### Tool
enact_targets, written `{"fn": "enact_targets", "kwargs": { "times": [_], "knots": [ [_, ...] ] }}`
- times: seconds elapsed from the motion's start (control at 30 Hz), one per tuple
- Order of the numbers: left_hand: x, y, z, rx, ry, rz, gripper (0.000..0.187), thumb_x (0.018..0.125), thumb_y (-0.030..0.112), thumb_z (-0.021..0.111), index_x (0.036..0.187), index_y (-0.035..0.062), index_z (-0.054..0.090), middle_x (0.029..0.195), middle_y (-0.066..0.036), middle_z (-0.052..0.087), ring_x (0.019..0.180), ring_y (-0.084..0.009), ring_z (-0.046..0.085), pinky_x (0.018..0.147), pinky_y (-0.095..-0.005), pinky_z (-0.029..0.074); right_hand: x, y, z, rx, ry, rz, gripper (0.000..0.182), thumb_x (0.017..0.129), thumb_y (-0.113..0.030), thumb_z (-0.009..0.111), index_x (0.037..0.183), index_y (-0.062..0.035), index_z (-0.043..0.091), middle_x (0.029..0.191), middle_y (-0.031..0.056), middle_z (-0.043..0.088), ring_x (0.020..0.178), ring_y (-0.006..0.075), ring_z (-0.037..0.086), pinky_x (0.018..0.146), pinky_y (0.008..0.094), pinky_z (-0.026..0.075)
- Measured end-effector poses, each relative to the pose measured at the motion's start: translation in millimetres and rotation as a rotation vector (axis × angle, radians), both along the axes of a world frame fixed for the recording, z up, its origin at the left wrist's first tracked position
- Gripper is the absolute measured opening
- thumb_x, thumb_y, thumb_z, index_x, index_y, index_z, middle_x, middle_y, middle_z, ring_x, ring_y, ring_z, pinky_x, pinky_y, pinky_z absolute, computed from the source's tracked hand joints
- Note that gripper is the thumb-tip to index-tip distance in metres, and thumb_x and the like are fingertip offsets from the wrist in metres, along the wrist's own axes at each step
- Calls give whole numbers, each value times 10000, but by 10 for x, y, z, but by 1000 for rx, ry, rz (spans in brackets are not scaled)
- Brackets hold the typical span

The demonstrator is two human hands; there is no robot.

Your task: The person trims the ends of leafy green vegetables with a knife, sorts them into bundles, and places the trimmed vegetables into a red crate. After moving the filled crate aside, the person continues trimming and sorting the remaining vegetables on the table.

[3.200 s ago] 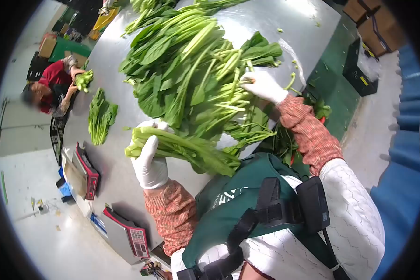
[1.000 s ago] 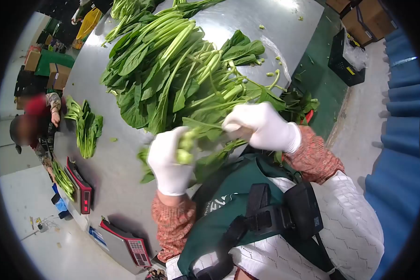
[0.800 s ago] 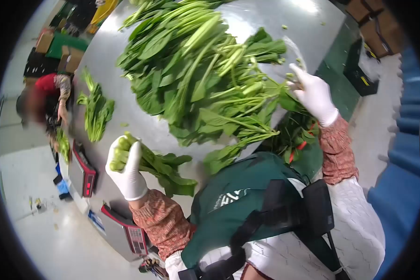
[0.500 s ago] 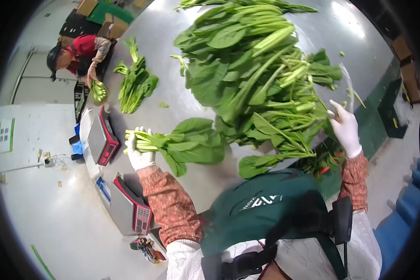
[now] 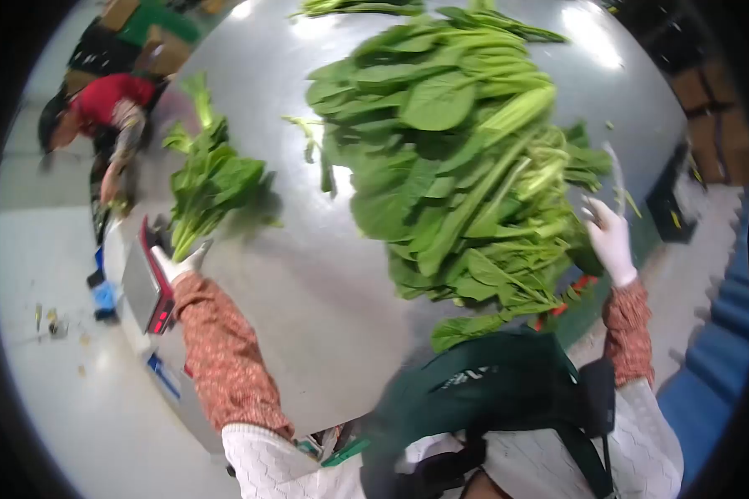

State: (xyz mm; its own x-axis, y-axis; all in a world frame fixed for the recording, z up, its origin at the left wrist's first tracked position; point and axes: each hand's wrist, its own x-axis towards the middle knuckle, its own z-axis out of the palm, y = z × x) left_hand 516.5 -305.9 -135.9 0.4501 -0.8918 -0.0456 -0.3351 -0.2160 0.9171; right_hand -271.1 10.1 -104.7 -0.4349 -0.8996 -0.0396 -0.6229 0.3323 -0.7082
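Note:
My left hand (image 5: 181,264), in a white glove, is at the left of the metal table with thumb and fingers spread around the stem ends of a bunch of leafy greens (image 5: 216,179). The bunch's leaves point away from me and to the right. My right hand (image 5: 612,241), also gloved, hovers by the right edge of a large heap of the same greens (image 5: 441,183). Its fingers are slightly bent and apart, with nothing visible in them. A thin pale strip (image 5: 617,176) lies just beyond its fingertips.
A red-edged scale (image 5: 151,287) stands at the table's left edge, beside my left hand. A person in red (image 5: 112,108) bends over the far left side. Loose leaves (image 5: 310,141) lie between bunch and heap. More greens (image 5: 358,8) lie at the far edge.
My left hand has carried its bunch left and away from me to where another bunch lay, and its fingers have spread. My right hand stays by the heap. The view has shifted.

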Motion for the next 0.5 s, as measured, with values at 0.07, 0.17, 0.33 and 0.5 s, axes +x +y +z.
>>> {"fn": "enact_targets", "kwargs": {
  "times": [0.07,0.17,0.33,0.5],
  "knots": [
    [-676,4,265,68,498,151,954,795,208,820,1519,7,233,1481,-193,405,1283,-337,497,1096,-485,410,-18,-72,-69,0,-16,-4,350,867,-1,591,1214,13,639,1088,179,722,1037,197,701,873,294,533],
    [-1257,394,93,115,1149,100,809,903,208,709,1502,-53,231,1514,-215,381,1383,-351,421,1126,-493,402,-29,-14,-75,-23,-41,-67,303,878,-58,604,1169,5,663,1066,152,732,965,187,710,846,293,537],
    [-2131,1252,124,98,712,-45,527,979,216,588,1408,-45,430,1414,-214,487,1256,-310,519,1076,-430,448,-31,174,-305,32,-6,16,243,859,-153,622,1069,-66,709,974,134,726,878,298,700,811,360,552],
    [-3096,1820,642,-24,481,-240,375,1002,170,540,1320,-27,538,1274,-189,585,1150,-271,583,1038,-409,473,141,256,-582,32,145,148,407,812,-191,687,1214,-140,647,1039,90,593,941,297,634,823,378,523]
  ]
}}
